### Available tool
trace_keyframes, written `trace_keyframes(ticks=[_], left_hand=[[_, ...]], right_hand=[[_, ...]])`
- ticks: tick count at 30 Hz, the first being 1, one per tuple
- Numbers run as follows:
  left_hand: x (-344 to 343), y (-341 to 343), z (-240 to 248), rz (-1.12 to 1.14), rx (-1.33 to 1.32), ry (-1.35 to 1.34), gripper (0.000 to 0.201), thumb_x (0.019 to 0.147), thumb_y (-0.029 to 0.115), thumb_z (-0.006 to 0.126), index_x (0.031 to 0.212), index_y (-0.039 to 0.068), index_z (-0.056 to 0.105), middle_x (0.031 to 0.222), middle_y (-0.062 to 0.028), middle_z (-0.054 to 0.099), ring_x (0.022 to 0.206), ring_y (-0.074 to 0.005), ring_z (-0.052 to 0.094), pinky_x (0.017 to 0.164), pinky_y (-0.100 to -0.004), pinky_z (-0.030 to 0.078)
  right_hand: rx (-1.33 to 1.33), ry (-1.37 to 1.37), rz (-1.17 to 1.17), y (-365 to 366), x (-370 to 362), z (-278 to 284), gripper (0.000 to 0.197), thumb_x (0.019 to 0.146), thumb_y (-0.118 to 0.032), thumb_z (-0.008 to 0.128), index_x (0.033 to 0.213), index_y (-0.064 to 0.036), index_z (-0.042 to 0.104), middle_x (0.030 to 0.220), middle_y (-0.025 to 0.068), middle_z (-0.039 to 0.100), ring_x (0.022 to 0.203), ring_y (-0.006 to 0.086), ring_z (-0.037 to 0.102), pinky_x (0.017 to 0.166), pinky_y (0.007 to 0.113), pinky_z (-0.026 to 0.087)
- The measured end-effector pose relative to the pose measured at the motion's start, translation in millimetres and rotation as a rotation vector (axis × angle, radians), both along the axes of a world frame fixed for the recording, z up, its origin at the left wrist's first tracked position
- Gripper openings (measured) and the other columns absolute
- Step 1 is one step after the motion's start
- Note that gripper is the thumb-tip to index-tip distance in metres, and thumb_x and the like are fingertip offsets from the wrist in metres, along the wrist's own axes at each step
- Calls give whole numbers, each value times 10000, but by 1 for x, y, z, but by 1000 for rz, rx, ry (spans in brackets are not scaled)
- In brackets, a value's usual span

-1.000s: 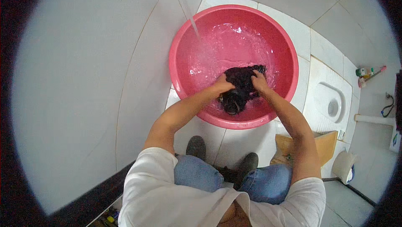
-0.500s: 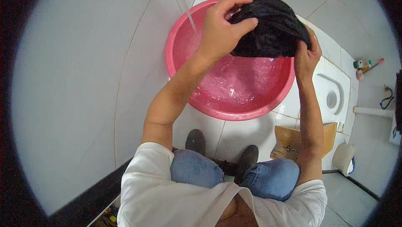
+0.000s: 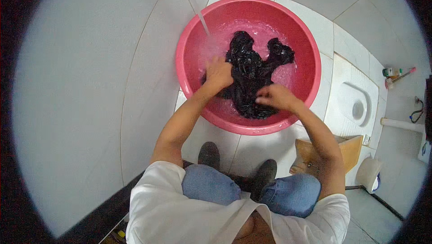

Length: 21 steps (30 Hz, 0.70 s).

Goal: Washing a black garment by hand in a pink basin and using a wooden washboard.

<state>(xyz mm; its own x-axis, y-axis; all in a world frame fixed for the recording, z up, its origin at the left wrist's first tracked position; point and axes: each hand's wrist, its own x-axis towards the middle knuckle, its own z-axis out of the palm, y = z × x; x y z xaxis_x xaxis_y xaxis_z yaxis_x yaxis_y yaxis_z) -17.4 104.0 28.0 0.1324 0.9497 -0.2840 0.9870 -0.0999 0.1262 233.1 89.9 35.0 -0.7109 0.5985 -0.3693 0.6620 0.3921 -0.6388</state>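
Observation:
A wet black garment (image 3: pixel 249 73) lies bunched and spread in shallow water inside a large pink basin (image 3: pixel 310 89). What kind of garment it is, I cannot tell. My left hand (image 3: pixel 218 73) is over its left side, fingers stretched forward and slightly blurred. Lower down on the right, my right hand (image 3: pixel 276 98) reaches in with loosely bent fingers apart, their tips at the cloth. A thin stream of water (image 3: pixel 203 22) falls into the basin at its upper left.
To the right is a white squat toilet (image 3: pixel 356 104), with a brush (image 3: pixel 402 76) and small bottles beyond it. A wooden stool-like piece (image 3: pixel 310 156) stands below my right forearm, near a whitish bin (image 3: pixel 366 174). A tiled wall (image 3: pixel 90 86) rises on the left.
The black garment has gone from above the basin's far right side down into the water and spread out. Both hands have come lower and nearer, loosening from it.

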Motion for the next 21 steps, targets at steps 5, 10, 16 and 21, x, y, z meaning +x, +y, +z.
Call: trace_keyframes(ticks=[5, 10, 16, 21], left_hand=[[25, -12, -34, -102, -65, -255, 905, 641, 643, 693, 1386, 207, 422, 1429, -194, 325, 1351, -452, 220, 1005, -730, 185], [43, -36, -54, -427, -92, 98, 1031, 614, 644, 729, 1470, 311, 261, 1508, -174, 225, 1377, -471, 167, 973, -765, 192], [7, -2, -55, -102, 44, 24, 977, 683, 443, 774, 1476, 345, 211, 1520, -158, 201, 1289, -545, 269, 963, -644, 356], [25, -10, -59, -77, -6, 112, 1011, 686, 340, 776, 1487, 348, 160, 1496, -238, 198, 1114, -525, 476, 867, -582, 458]], right_hand=[[693, -320, -237, 66, 14, -26, 787, 673, -451, 774, 1375, -318, 446, 1468, 117, 348, 1340, 370, 334, 1009, 587, 360], [493, -369, 42, 59, 8, -73, 891, 644, -563, 747, 1415, -443, 316, 1537, 60, 183, 1399, 397, 162, 1041, 663, 250], [781, -647, -48, 89, 75, -146, 921, 696, -573, 690, 1471, -333, 254, 1414, 171, 363, 1264, 374, 372, 1043, 580, 302], [823, -718, 196, 29, 45, -196, 868, 766, -350, 664, 1481, -203, 195, 1201, 245, 499, 1118, 397, 501, 738, 468, 541]])
